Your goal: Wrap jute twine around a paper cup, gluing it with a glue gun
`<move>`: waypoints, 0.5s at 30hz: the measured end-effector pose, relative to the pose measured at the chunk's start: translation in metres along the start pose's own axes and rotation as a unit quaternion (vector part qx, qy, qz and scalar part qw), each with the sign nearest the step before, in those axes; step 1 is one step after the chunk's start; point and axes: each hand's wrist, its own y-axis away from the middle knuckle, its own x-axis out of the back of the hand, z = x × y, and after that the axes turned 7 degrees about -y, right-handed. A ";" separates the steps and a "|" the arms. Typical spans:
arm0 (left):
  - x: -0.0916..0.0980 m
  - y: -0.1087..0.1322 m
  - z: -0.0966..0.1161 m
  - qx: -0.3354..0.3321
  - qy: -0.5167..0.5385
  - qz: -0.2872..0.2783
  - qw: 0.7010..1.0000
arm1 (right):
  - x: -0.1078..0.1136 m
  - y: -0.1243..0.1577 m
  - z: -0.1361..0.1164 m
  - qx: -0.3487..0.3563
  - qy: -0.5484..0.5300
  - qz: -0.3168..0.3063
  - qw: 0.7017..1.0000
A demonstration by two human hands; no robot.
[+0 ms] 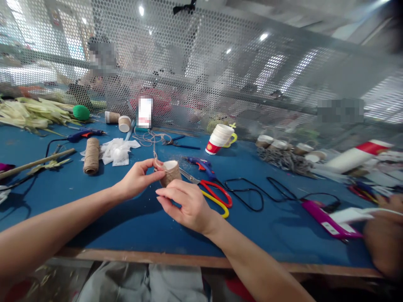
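A small paper cup [171, 173] with a white inside and brown twine around its outside is held tilted above the table. My left hand [138, 178] is closed at the cup's left side, thumb and index finger pinched at the rim. A strand of twine [155, 147] rises from those fingers toward loose loops farther back. My right hand [189, 205] is in front of the cup's lower side, its thumb and fingers bent but apart; whether it touches the cup is unclear. Scissors [217, 193] with red and yellow handles lie just right of it, beside a blue glue gun [201, 165].
On the blue table [126, 226] stand a twine spool [92, 156], crumpled white plastic [118, 151], pliers [182, 144] and stacked paper cups [218, 138]. A second glue gun [85, 134] lies left. Black cable runs to a purple power strip [330, 220], near another person's arm [385, 239].
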 end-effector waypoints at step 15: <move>0.000 0.000 -0.001 -0.070 -0.071 -0.035 0.994 | 0.013 -0.005 0.024 -0.100 -0.010 0.070 0.992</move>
